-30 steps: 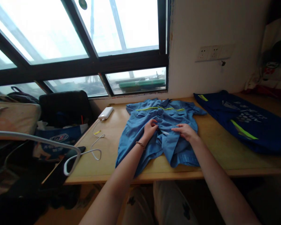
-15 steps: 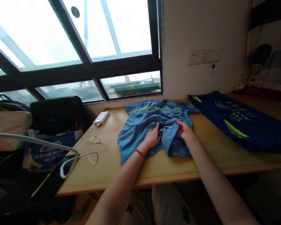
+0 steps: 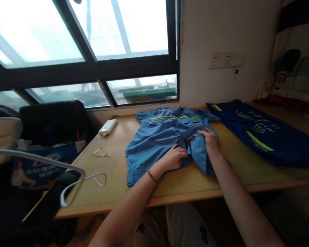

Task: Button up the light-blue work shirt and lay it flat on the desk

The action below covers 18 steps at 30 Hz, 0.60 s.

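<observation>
Head view: power bank [image 3: 107,127], navy garment [image 3: 269,134] flank blue shirt [image 3: 154,141].

Nothing legible to me. White lettering [image 3: 264,125] on navy garment [image 3: 285,147], my right; characters [image 3: 42,170] on blue bag [image 3: 36,180], my left: both blurred.

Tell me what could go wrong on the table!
The light blue shirt is bunched between the left hand and right hand, so it might crease. The white cable runs along the table from the power bank; a snag could drag the power bank off.
</observation>
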### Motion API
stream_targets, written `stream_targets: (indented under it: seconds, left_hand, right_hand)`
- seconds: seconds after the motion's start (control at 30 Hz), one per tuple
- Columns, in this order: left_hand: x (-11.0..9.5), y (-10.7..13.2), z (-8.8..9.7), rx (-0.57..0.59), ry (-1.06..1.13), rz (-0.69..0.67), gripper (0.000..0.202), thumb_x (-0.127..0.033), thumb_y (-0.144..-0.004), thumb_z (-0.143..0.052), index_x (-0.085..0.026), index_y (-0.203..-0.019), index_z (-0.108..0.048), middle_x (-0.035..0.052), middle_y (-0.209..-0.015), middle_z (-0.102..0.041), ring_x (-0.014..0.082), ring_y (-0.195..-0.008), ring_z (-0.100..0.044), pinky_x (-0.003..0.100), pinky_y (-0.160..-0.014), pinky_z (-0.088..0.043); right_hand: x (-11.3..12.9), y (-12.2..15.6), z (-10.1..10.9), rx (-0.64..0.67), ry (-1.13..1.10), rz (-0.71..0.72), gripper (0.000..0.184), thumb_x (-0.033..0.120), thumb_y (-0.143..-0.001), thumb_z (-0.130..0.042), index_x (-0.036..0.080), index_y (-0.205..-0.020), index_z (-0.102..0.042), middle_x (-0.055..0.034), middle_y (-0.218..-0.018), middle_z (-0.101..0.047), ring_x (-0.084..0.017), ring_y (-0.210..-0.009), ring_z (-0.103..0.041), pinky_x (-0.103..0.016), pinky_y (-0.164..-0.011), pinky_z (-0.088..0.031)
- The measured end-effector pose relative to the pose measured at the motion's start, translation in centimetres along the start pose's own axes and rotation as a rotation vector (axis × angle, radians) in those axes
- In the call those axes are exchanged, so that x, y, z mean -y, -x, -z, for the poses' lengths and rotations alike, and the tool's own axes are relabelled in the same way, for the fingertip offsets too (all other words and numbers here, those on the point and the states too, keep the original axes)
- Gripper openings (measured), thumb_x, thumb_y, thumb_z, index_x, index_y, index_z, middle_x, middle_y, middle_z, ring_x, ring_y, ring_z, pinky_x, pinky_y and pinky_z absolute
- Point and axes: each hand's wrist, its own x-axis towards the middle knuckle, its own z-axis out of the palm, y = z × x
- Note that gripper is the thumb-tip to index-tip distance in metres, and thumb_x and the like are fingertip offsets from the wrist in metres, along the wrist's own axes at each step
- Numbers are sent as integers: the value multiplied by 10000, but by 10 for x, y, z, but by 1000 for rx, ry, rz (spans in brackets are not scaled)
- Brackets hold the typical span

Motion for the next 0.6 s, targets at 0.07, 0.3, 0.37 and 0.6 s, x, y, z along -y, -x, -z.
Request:
stream_targets:
  seconds: [0.07, 0.3, 0.37, 0.6]
  left_hand:
    - [-1, 0, -1, 51, -60, -11, 353, 0, -565, -487, -242, -762, -652, 40, -889, -628, 214, -947, -525, 371, -982, -255]
    - [15, 8, -6, -144, -145, 21, 98, -182, -586, -661, -198, -667, -609, 31, -686, -578, 149, -611, -524, 234, -570, -397]
    - [21, 9, -5, -123, -91, 109, 104, -199, -569, -688, -194, -622, -598, 2, -580, -560, 123, -510, -493, 217, -484, -363]
    - [31, 6, 12, -53, 508, 523, 188, -266, -623, -667, -145, -532, -557, 23, -441, -560, 125, -378, -513, 216, -381, -387]
  right_hand:
    - [10, 7, -4, -26, 3, 21, 412, 369, -617, -574, 170, -974, -627, -31, -772, -657, -201, -745, -600, -296, -661, -467]
    - [27, 22, -12, 130, -26, -43, 402, 397, -666, -536, 183, -996, -623, -33, -784, -652, -181, -708, -594, -260, -605, -456]
    - [26, 26, -16, 271, -40, -83, 367, 383, -673, -549, 170, -957, -639, -31, -729, -641, -151, -621, -570, -233, -534, -425]
    - [2, 38, -35, 742, 131, -300, 250, 362, -635, -643, 117, -677, -676, 50, -378, -417, -43, -341, -301, -184, -355, -211]
